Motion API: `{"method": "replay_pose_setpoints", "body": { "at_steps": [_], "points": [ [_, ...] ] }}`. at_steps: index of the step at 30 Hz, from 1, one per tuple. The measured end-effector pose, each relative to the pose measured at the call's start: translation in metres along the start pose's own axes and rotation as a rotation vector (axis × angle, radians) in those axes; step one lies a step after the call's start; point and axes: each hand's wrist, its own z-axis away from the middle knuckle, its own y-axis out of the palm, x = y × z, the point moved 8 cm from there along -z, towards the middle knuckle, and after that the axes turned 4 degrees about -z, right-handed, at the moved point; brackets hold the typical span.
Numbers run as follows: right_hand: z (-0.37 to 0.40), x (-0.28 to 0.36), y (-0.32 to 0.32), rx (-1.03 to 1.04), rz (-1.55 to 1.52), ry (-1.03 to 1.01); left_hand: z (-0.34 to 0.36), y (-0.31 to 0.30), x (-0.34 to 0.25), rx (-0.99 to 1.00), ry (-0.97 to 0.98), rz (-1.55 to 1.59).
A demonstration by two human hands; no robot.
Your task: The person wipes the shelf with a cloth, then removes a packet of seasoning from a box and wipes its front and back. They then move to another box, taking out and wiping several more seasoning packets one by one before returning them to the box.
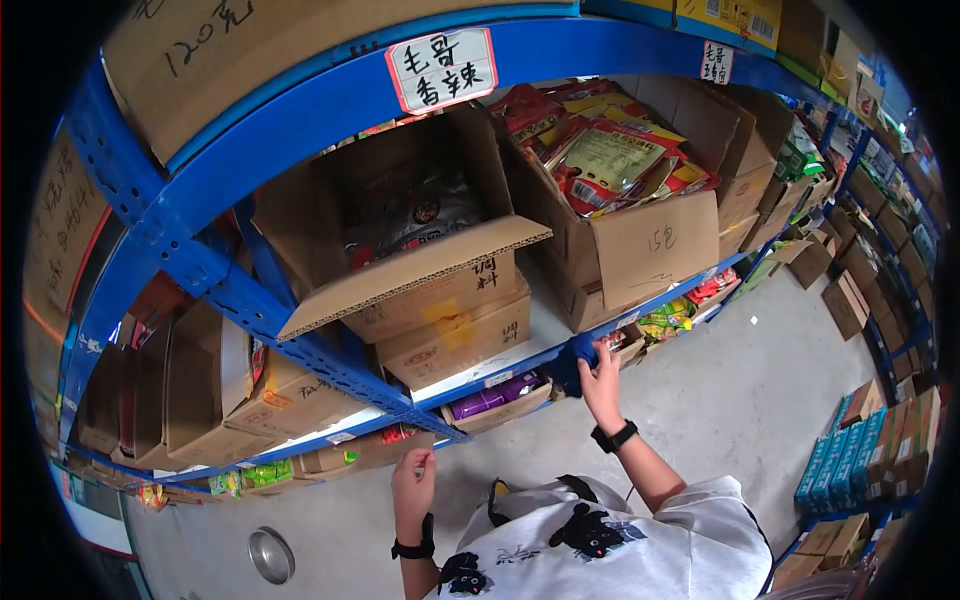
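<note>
My right hand point(602, 388) reaches toward the lower edge of the blue shelf, thumb and fingers apart. Its fingertips are right at a dark blue, soft-looking item point(574, 364) between the low cartons. Closer to my body, my left hand point(413, 482) hangs in the air with its fingers curled in and nothing showing in them. Above my hands, an open carton point(400, 290) holds dark shiny packets point(425, 212). Beside it, another open carton point(655, 245) is heaped with red and yellow seasoning packets point(610, 160).
Blue shelf beams point(290, 100) cross in front of me, with a handwritten label point(442, 70) on one. Purple packets point(490, 398) sit in a low carton. A round metal bowl point(271, 555) is on the grey floor point(740, 400). Stacked boxes point(860, 460) stand at right.
</note>
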Motion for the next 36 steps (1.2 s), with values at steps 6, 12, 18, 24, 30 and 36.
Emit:
{"method": "replay_pose_setpoints", "body": {
  "at_steps": [6, 12, 18, 24, 30, 36],
  "points": [
    [-0.024, 0.003, 0.081, 0.171, 0.448, -0.356, -0.002, -0.001, -0.001, 0.043, -0.020, 0.011],
    [-0.013, -0.005, 0.109, 0.077, 0.554, -0.284, 0.007, -0.016, -0.001, 0.009, -0.032, 0.008],
    [0.010, -0.002, 0.113, 0.152, 0.508, -0.365, 0.009, -0.011, 0.031, 0.027, -0.085, 0.001],
    [-0.012, -0.014, 0.085, 0.248, 0.562, -0.544, -0.010, 0.001, 0.005, 0.055, 0.015, 0.039],
    [-0.013, -0.020, 0.083, 0.089, 0.547, -0.335, -0.009, 0.000, 0.001, 0.021, 0.023, -0.005],
    [0.073, 0.036, 0.152, 0.386, 0.256, -0.518, -0.004, 0.021, 0.013, 0.099, 0.026, 0.010]
  ]
}}
